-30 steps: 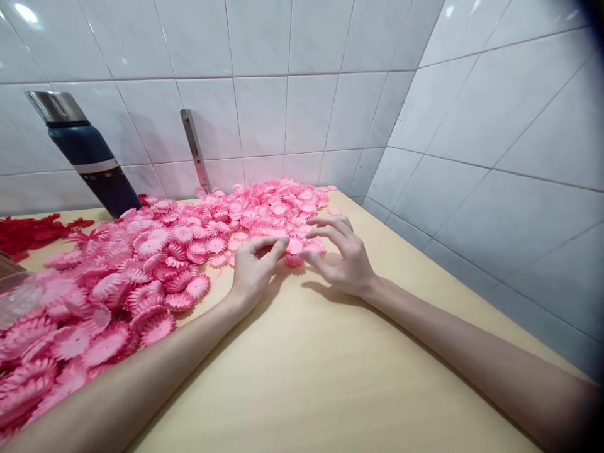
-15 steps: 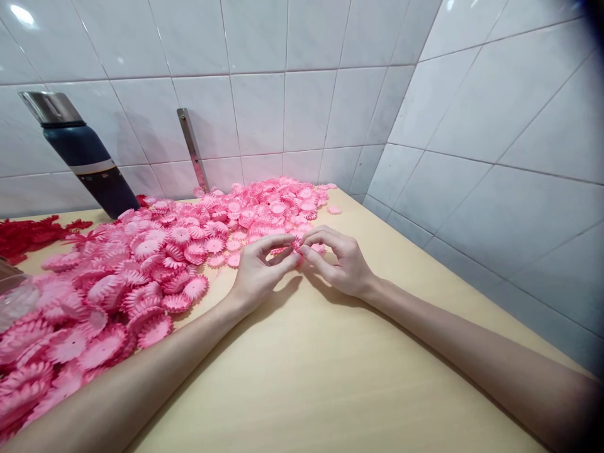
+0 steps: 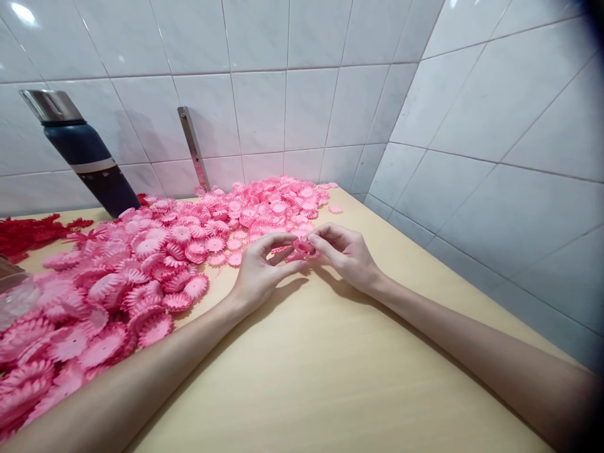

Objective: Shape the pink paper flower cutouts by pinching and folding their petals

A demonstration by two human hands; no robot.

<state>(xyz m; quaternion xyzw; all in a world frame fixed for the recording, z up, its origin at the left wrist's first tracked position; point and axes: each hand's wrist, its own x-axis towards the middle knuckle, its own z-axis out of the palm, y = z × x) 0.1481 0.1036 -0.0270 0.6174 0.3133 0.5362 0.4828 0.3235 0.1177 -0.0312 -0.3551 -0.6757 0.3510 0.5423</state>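
Observation:
Between my two hands, just over the table, is a small pink fabric-like flower piece (image 3: pixel 304 246) with a darker, cupped middle. My right hand (image 3: pixel 346 255) pinches its right edge between thumb and forefinger. My left hand (image 3: pixel 264 264) curves round its left side, the forefinger at the upper edge and the thumb below; the other fingers are partly hidden. Behind and left of my hands lies a big heap of pink scalloped flower pieces (image 3: pixel 179 236), many with a small hole in the centre.
A dark blue bottle (image 3: pixel 94 157) with a steel cap stands at the back left. Red pieces (image 3: pixel 33 236) and a clear plastic container (image 3: pixel 19 302) lie at the left edge. A metal strip (image 3: pixel 192 148) leans on the tiled wall (image 3: pixel 306 107) behind the pale table (image 3: pixel 321 377).
My right hand has shifted slightly right, and the left thumb has straightened. The flower piece, mostly covered by fingers before, now shows its cupped middle.

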